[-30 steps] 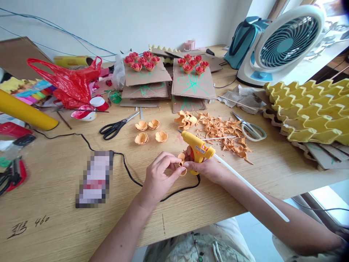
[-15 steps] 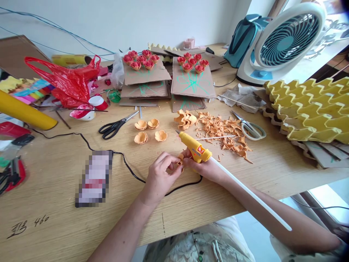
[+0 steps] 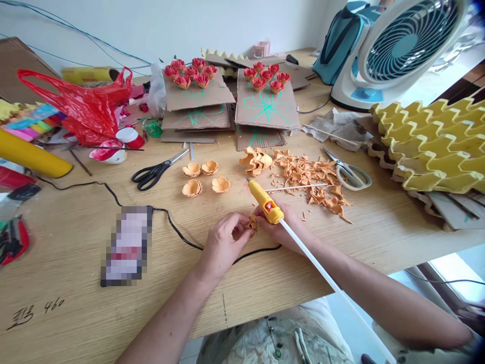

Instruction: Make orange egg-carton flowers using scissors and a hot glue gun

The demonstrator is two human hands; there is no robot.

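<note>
My left hand [image 3: 224,241] pinches a small orange flower [image 3: 252,226] made of curled, petal-like pieces, just above the table. My right hand [image 3: 287,230] is closed around a yellow hot glue gun [image 3: 261,199], its nozzle pointing up and left. A long white glue stick [image 3: 317,263] runs out of the gun's back, over the right forearm. The right fingertips meet the flower's right side, partly hidden under the gun. Beyond the hands sit several orange petal cups [image 3: 221,185] and a stack of uncut orange pieces [image 3: 256,161].
Orange scraps [image 3: 308,174] lie beside grey-handled scissors [image 3: 352,177]. Black scissors [image 3: 153,174] are at left. A black cord [image 3: 182,235] crosses the table near a blurred-out phone-like object [image 3: 127,245]. Red flowers [image 3: 191,73] stand on cardboard [image 3: 267,108]. Yellow egg trays [image 3: 447,146] and a fan [image 3: 405,48] are right.
The glue gun has rolled in my right hand, and its stick now hangs steeper. The flower has turned between my fingers. The whole view has shifted slightly.
</note>
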